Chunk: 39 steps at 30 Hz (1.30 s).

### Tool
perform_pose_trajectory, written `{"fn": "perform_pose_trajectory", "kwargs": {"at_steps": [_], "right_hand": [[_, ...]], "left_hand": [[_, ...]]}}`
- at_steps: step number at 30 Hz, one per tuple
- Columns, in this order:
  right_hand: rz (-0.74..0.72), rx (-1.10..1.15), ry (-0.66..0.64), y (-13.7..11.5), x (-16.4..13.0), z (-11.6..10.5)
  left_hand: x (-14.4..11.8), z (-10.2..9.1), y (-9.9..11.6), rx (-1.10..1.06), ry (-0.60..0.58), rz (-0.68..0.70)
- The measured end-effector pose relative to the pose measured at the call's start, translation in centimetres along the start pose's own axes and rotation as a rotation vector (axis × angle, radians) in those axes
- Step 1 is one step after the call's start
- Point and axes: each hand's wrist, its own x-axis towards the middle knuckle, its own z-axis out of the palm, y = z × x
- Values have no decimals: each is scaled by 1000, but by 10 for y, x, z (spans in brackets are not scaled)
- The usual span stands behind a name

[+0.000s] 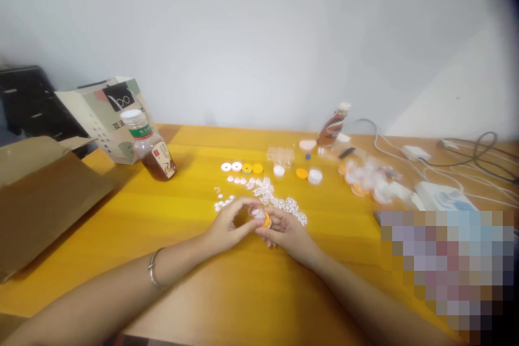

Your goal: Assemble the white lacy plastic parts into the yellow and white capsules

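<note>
Both of my hands meet over the middle of the table [227,292]. My left hand [233,224] curls its thumb and fingers round a small round piece [260,216], orange and white with a clear part. From the other side, my right hand [288,232] grips the same piece at its orange edge. Its exact kind is too blurred to tell. Just beyond the fingers lie white perforated discs [290,205] and small white round pieces [221,205]. Farther back is a row of white and yellow rings [247,168].
A honey-coloured jar [152,154] and a printed paper bag [113,124] stand at left, behind an open cardboard box [52,200]. A brown drink bottle [333,127] stands at back right. Bagged parts [377,178], cables [482,157] and a white box [444,197] lie at right.
</note>
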Motion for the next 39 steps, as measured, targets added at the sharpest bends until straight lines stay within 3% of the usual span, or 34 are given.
{"fn": "perform_pose_trajectory", "kwargs": {"at_steps": [17, 26, 33, 39], "right_hand": [[-6, -4, 8, -1, -1, 0], [25, -64, -13, 3, 0, -1], [25, -99, -107, 5, -1, -5], [22, -97, -71, 4, 0, -2]], "left_hand": [[-1, -1, 0, 5, -22, 0], [2, -5, 1, -115, -130, 2], [5, -9, 2, -204, -215, -8], [3, -5, 1, -165, -115, -67]]}}
